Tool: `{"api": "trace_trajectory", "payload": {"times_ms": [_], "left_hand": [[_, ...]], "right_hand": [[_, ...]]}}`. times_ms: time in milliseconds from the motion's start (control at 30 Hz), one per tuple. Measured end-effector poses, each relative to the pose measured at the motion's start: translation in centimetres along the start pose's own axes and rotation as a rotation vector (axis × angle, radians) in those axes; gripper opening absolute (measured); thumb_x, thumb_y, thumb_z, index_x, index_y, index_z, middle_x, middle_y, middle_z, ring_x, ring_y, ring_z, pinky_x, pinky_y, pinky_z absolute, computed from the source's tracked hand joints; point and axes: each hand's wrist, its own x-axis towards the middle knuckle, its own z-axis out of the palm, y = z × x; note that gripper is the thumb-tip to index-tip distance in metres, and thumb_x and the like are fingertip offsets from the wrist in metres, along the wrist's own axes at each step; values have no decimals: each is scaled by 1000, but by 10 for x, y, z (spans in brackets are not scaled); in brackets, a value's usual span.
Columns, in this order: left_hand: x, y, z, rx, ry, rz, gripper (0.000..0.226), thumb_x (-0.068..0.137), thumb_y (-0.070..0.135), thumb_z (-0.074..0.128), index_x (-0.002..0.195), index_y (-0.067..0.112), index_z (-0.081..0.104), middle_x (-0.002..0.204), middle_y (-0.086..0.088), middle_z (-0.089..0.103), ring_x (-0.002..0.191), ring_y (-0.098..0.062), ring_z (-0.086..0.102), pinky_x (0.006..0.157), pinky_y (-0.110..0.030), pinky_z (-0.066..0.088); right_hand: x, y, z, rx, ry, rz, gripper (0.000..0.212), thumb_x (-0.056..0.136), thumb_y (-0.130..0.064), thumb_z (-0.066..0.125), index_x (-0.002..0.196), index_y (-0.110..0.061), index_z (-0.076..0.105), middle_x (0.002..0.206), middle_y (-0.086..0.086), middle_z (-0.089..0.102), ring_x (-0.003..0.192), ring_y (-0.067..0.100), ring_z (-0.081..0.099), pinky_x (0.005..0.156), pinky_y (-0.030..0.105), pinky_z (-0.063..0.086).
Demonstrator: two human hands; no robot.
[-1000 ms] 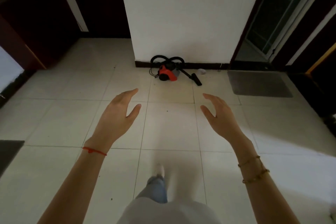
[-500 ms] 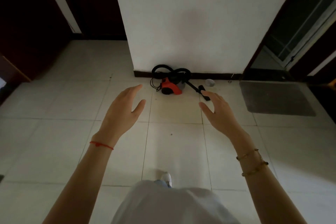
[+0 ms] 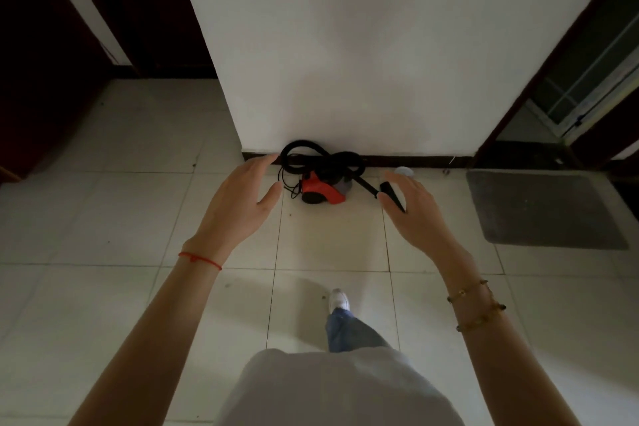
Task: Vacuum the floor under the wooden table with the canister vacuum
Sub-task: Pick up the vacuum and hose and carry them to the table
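Observation:
A small red and grey canister vacuum [image 3: 323, 189] sits on the tiled floor against the foot of a white wall. Its black hose [image 3: 313, 156] lies coiled behind it, and the black nozzle [image 3: 390, 193] lies to its right, partly hidden by my right hand. My left hand [image 3: 242, 197] is held out in the air, fingers straight and spread, left of the vacuum. My right hand [image 3: 415, 211] is held out the same way on the right, holding nothing. No wooden table is in view.
A grey doormat [image 3: 543, 211] lies on the floor at the right, before a dark-framed doorway [image 3: 567, 86]. A small white round object [image 3: 404, 171] lies by the skirting. Dark wooden furniture [image 3: 41, 62] stands at the left. My white shoe [image 3: 339, 299] steps forward on the tiles.
I have walked closer to the wall, so the vacuum looks larger and now lies between my hands. Both hands stay open and raised.

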Motion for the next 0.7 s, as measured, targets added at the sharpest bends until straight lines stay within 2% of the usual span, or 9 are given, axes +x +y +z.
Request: {"api": "trace_trajectory", "payload": {"times_ms": [167, 233, 367, 500, 700], "left_hand": [[94, -9, 23, -21, -10, -37, 50, 98, 32, 47, 144, 17, 37, 143, 2, 44, 131, -14, 42, 106, -29, 35], [129, -15, 34, -19, -11, -47, 50, 97, 32, 47, 143, 16, 38, 141, 0, 46, 129, -15, 44, 105, -30, 36], [194, -32, 56, -5, -32, -86, 49, 97, 31, 49, 143, 16, 39, 140, -1, 46, 127, -16, 44, 104, -30, 36], [256, -58, 85, -5, -47, -120, 48, 97, 28, 50, 142, 15, 41, 139, -3, 47, 125, -20, 46, 103, -30, 36], [346, -123, 155, -3, -117, -131, 48, 95, 27, 54, 140, 13, 44, 137, -5, 50, 125, -19, 47, 105, -28, 36]], "right_hand": [[93, 28, -8, 63, -25, 51, 46, 96, -36, 48, 139, -23, 41, 141, -2, 45, 129, 12, 42, 101, 22, 31], [128, 40, -9, 103, -34, 61, 46, 96, -34, 49, 140, -22, 40, 142, -2, 44, 129, 12, 41, 102, 23, 32], [199, 68, -1, 126, -36, 39, 46, 96, -31, 50, 139, -18, 42, 140, 1, 47, 130, 15, 41, 110, 34, 35], [269, 99, 22, 111, -24, 43, 43, 96, -26, 52, 136, -12, 45, 135, 5, 50, 127, 19, 43, 107, 25, 31], [371, 160, 83, 86, -67, 115, 44, 94, -25, 55, 136, -12, 46, 136, 6, 51, 128, 21, 45, 107, 30, 35]]}}
